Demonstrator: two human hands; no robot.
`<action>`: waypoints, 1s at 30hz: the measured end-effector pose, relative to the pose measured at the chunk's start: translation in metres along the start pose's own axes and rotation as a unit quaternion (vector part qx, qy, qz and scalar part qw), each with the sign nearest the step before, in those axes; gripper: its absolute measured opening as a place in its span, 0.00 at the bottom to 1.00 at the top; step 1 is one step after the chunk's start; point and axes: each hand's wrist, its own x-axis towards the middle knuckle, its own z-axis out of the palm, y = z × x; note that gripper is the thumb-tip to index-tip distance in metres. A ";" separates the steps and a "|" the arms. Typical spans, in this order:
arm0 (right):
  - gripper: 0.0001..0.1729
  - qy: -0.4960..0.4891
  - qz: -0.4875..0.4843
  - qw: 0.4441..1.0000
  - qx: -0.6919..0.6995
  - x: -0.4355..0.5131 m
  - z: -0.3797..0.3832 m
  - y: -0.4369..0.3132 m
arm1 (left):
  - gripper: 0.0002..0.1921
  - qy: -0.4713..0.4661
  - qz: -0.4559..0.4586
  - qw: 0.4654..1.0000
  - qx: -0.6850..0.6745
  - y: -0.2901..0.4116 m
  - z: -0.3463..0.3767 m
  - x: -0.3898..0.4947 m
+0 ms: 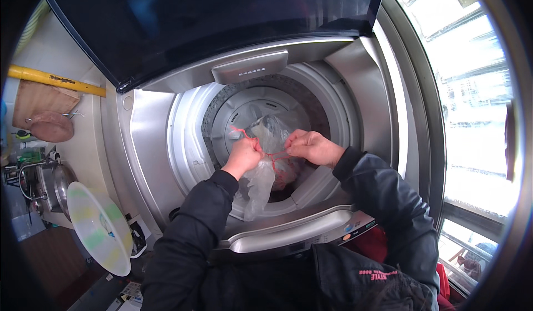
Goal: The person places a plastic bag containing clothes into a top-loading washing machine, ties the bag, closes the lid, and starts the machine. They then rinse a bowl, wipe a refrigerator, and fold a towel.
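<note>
Over the open tub of a top-loading washing machine [154,119], my left hand [245,155] and my right hand [310,146] grip a thin red string [272,163]. The string runs between them and crosses around the gathered neck of a clear plastic bag [260,186]. One loose string end sticks up past my left fingers. Part of the bag spreads towards the drum floor [258,102], and another part hangs towards me over the tub's near rim. More red strands lie against the bag below my right hand. Whatever the bag holds cannot be made out.
The dark lid [233,11] stands raised behind the tub. To the left are a pale plastic basin [98,227], a yellow pipe [58,80], a wooden board [41,102] and a round brown pan-like object [52,125]. A bright window [479,102] borders the right side.
</note>
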 end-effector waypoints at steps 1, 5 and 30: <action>0.11 0.024 -0.041 0.999 0.004 0.000 0.005 -0.006 | 0.05 0.028 0.012 0.998 0.060 -0.004 0.000 0.000; 0.13 0.062 0.004 0.926 0.373 -0.001 0.008 -0.029 | 0.07 0.039 -0.058 0.977 0.199 -0.019 -0.007 0.004; 0.11 -0.219 -0.017 0.878 -0.426 -0.014 0.044 -0.003 | 0.08 -0.099 -0.164 0.895 -0.403 0.030 0.015 0.011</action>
